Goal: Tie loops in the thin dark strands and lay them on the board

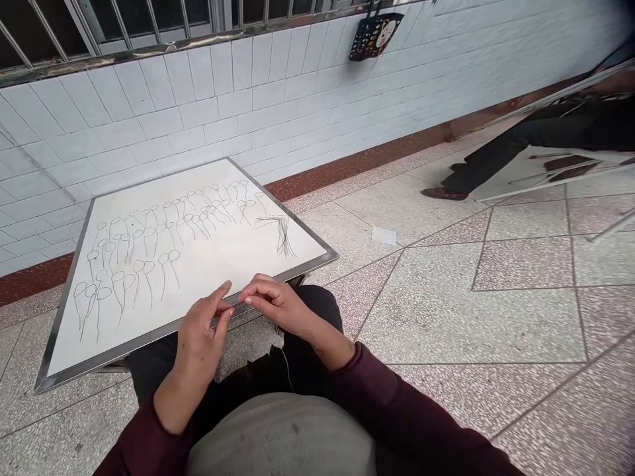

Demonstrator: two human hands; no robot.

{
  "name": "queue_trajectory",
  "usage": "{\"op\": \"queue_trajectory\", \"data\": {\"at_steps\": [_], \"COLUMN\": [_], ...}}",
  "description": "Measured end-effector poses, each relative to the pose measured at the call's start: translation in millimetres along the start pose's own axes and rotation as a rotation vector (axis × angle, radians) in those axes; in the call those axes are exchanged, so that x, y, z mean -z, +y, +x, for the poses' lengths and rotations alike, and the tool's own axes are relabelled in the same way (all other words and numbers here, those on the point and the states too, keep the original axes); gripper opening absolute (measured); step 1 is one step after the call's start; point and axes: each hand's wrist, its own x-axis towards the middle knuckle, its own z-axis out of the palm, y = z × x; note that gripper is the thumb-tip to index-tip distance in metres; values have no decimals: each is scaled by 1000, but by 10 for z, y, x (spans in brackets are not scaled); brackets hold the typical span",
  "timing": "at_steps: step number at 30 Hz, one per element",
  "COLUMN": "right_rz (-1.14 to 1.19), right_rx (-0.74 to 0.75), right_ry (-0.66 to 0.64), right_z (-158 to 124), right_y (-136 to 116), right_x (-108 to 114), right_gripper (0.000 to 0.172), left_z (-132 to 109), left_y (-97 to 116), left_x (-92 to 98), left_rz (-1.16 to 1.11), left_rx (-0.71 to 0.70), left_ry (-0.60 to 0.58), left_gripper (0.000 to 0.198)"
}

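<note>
Both hands are close together over the near edge of a white table (218, 264) with a metal rim. My left hand (201, 330) has its thumb and forefinger pinched; what they grip is too thin to make out. The fingertips of my right hand (278, 305) are pressed together a short way to the right, and anything between them is too small to see. Several thin dark wires with looped ends (141, 266) lie in rows on the table. Near its right corner rests a loose pile of straight dark wires (282, 237).
A white tiled wall (208, 112) with barred windows runs behind the table. On it hangs a dark patterned bag (376, 36). To the right, a person's leg (496, 152) and a white-framed piece of furniture (570, 165) show. A white slip (383, 236) lies on the floor.
</note>
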Motion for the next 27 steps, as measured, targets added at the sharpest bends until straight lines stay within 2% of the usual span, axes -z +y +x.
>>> {"op": "queue_trajectory", "data": {"at_steps": [8,14,23,27], "right_rz": [-42,-33,9,12], "right_rx": [20,39,-120,-183], "right_ry": [-10,14,74,105], "right_z": [-2,6,9,4], "right_y": [-28,-83,-109,-52], "right_x": [-112,-154,-209,-195], "right_gripper": [12,13,13,12], "left_z": [-65,-82,-86,-90], "left_y": [-17,-36,-64,-127], "left_x": [-64,-89,-63,-13], "left_rz": [170,311,364,391], "left_rx": [-73,-240,-335,-326], "left_ry": [87,83,153,185], "left_gripper": [44,44,43,42]}}
